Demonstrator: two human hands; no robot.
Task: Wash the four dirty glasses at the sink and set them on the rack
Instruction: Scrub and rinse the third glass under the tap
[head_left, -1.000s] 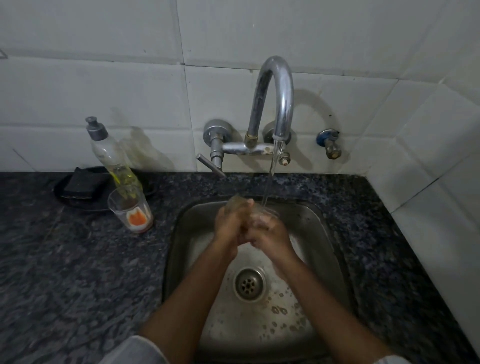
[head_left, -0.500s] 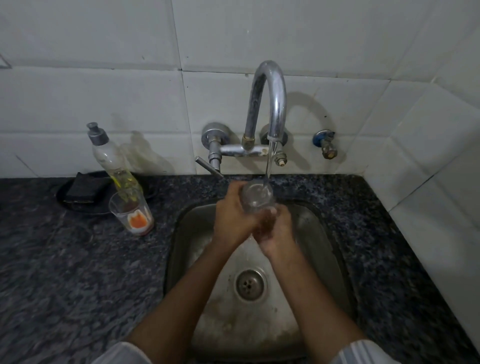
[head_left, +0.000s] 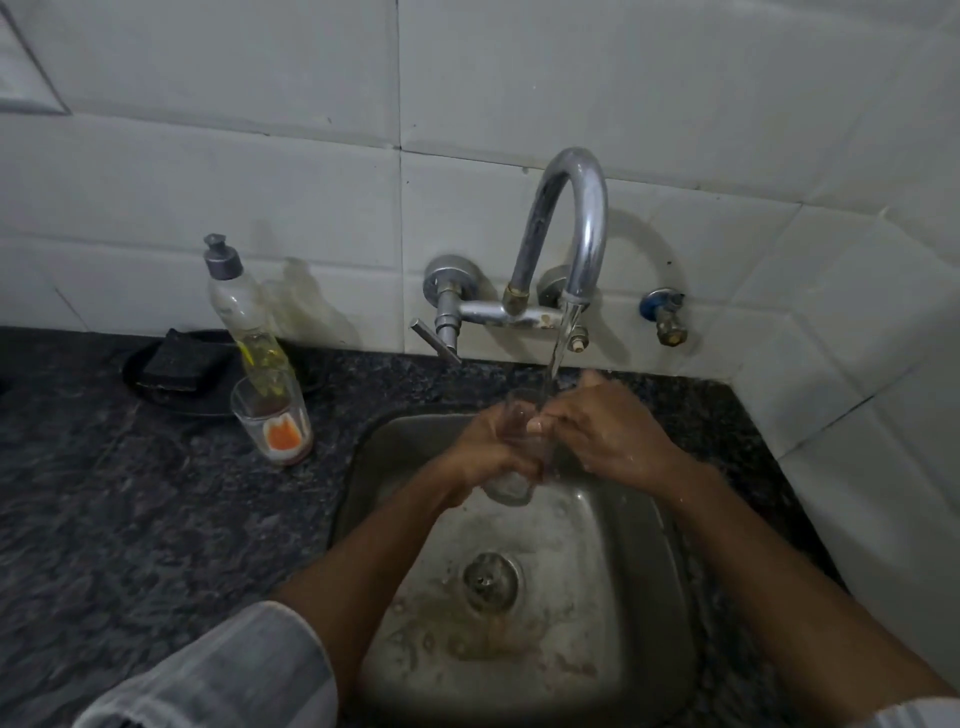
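Note:
A clear glass (head_left: 511, 483) stands upright over the steel sink (head_left: 644, 545), right under the running stream from the curved tap (head_left: 576, 223). My left hand (head_left: 485, 452) grips its side. The fingers of my right hand (head_left: 602, 431) reach over the rim and into the mouth of the glass. A second glass (head_left: 272, 421) with orange residue at the bottom stands on the dark counter (head_left: 130, 519), left of the sink. No rack is in view.
A dish-soap bottle (head_left: 244, 322) leans behind the dirty glass. A dark sponge (head_left: 179, 358) lies on a black dish at the back left. White tiled walls close off the back and right. A small valve (head_left: 665, 317) sits right of the tap.
The glass went from tilted with its mouth toward me to upright under the stream. My right hand moved from below the glass up to its rim. The view shifted left and down.

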